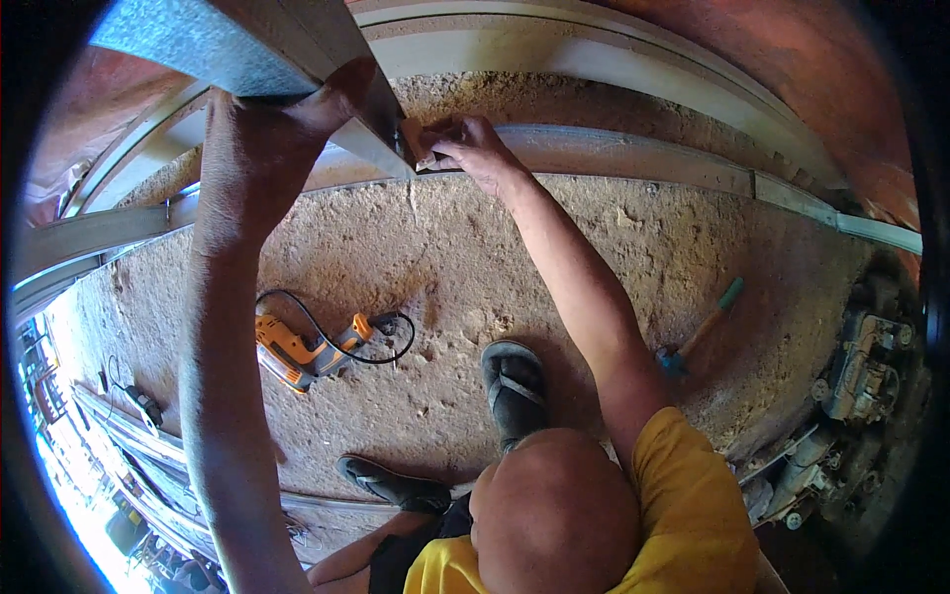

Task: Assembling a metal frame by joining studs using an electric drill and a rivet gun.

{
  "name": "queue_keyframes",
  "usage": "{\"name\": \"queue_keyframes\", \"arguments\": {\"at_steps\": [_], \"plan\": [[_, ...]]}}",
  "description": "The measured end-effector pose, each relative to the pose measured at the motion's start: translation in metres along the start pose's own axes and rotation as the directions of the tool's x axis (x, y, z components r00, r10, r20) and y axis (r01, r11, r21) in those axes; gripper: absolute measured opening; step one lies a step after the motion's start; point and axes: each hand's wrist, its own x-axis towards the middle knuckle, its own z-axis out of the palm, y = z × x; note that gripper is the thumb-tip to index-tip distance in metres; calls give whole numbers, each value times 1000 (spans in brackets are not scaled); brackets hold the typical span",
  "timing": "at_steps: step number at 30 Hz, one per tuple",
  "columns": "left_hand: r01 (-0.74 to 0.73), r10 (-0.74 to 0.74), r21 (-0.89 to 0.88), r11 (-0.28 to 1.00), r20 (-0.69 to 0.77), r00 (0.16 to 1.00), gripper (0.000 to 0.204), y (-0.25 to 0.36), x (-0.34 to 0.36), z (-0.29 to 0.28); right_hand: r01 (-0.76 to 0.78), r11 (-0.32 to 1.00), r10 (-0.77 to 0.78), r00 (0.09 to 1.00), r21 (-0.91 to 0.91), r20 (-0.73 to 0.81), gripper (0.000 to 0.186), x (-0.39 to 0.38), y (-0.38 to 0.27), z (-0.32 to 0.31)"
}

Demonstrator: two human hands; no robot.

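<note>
A grey metal post slants down from the upper left and ends at the rail along the edge of the ground. My left hand grips the post higher up, its fingers partly hidden behind the metal. At the post's lower end, my right hand has its fingers pinched together against the corner. Something small and pale seems to be between those fingertips, too small to name. A long metal rail runs past the foot of the post, just beside my right hand.
On the dusty ground lies an orange and black power drill with its cord looped. A hammer-like tool with a green-ended handle rests to the right. Greasy machinery stands far right. Long bars lie at the lower left.
</note>
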Motion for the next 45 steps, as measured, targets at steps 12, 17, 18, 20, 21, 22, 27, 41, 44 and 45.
{"name": "queue_keyframes", "arguments": {"at_steps": [12,17,18,20,21,22,27,41,44,45], "plan": [[-69,68,-27,997,-41,997,43,-1,0,-1,102,994,-97,990,38,-101,21,-10,11,10],[-55,53,-56,997,-38,998,40,-1,2,-1,172,980,-155,974,95,-165,20,-11,3,17],[-53,51,-55,997,-38,998,40,-3,2,-1,225,940,-167,959,256,-229,19,-11,3,19],[-96,94,-41,995,-58,994,40,-2,2,0,228,948,-170,953,224,-251,19,-6,14,22],[-97,95,-44,994,-58,994,40,-2,2,1,205,958,-156,960,202,-233,23,-3,19,22],[-69,68,-31,997,-52,996,41,-1,2,1,180,967,-141,967,182,-211,27,-2,21,24],[-41,40,-24,999,-38,998,41,0,0,-3,76,985,-64,994,156,-84,20,-2,5,14],[-75,80,71,995,-79,994,42,-2,1,-1,58,985,-84,984,-162,-158,23,4,7,14],[-97,99,33,995,-58,993,42,-2,3,-1,84,981,-121,971,-176,-208,25,-3,5,15],[-97,98,33,995,-57,994,42,-2,3,0,121,982,-146,973,-146,-176,26,-4,1,12]]}}
